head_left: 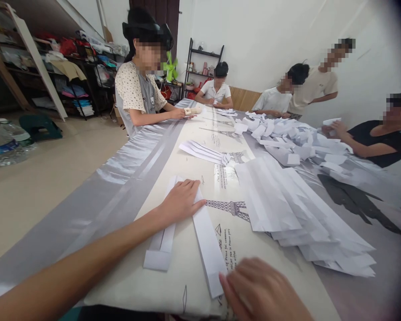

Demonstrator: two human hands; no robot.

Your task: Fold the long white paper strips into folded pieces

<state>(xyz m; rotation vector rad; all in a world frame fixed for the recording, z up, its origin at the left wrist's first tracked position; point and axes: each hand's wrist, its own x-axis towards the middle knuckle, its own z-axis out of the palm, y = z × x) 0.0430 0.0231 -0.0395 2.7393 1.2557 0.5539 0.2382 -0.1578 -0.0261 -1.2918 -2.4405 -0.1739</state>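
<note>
My left hand (182,198) lies with its fingers stretched out over the far end of a folded white paper strip (207,240), pressing it to the table. Its palm also covers part of a second folded strip (158,256), which has a turned-up flap at its near end. At the near end of the first strip, my right hand (263,290) is closed, its fingers curled and a fingertip on the strip's right edge; it is slightly blurred. Farther along lies a small bundle of folded strips (203,152). To the right, a fanned stack of flat white paper pieces (287,205) overlaps the tablecloth.
A long table with a printed tablecloth (169,169) stretches ahead. A large heap of folded papers (287,133) lies at its right. Several people sit or stand around it; one at the left (140,89) holds a light-coloured object. Shelves, water bottles (6,142) and a green stool (40,127) are left.
</note>
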